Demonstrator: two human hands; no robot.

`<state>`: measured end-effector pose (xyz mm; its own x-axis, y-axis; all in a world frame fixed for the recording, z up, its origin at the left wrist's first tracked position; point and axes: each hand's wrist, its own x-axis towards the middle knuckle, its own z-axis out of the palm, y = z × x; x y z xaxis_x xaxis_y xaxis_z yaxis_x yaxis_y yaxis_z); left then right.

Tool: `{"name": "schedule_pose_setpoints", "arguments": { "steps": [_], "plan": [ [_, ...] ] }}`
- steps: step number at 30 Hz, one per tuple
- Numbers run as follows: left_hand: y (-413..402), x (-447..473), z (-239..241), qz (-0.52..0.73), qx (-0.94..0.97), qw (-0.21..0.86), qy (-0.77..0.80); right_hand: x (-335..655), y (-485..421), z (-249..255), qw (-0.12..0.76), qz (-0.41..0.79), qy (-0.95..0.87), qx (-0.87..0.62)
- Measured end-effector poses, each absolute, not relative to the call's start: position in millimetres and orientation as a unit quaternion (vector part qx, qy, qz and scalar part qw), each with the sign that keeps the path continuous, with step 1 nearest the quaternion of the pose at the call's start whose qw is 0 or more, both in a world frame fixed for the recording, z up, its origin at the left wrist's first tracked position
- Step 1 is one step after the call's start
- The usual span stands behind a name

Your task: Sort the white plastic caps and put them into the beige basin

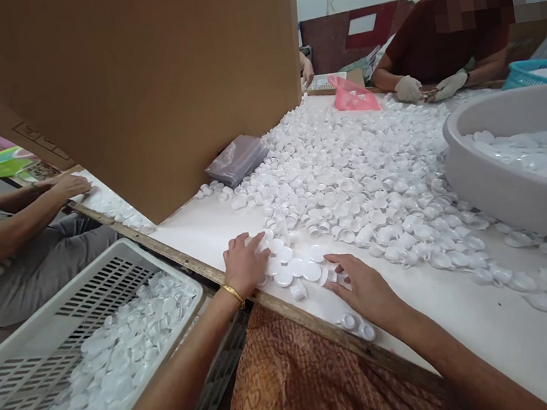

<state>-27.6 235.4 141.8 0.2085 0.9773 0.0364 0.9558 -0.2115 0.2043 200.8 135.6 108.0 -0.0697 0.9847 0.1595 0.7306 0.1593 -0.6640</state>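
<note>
My left hand [245,262], with a gold bangle at the wrist, lies palm down on the white table [196,232], fingers curled over a small cluster of white plastic caps [296,270] near the front edge. My right hand [362,287] rests flat beside it, fingers stretched toward the same cluster and touching the caps. A large heap of white caps [361,180] spreads across the table beyond both hands. Two caps [357,327] lie near my right wrist by the table edge.
A white slotted crate [111,273] half full of caps stands at lower left. A big cardboard box [136,82] stands at the back left, a grey round basin [503,188] of caps at right. A seated person's arm [27,210] is at left; another person's gloved hands [432,86] work across the table.
</note>
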Motion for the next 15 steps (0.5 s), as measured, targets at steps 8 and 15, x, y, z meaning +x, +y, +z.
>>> {"name": "schedule_pose_setpoints", "arguments": {
  "steps": [8,15],
  "plan": [
    [244.1,-10.9,148.1,0.139,0.803,0.053,0.577,200.5,141.7,99.1,0.316,0.189,-0.692,-0.621],
    [312.2,9.0,146.4,0.073,0.816,0.127,0.559,194.3,157.2,91.0,0.341,0.110,-0.700,-0.618]
  ]
}}
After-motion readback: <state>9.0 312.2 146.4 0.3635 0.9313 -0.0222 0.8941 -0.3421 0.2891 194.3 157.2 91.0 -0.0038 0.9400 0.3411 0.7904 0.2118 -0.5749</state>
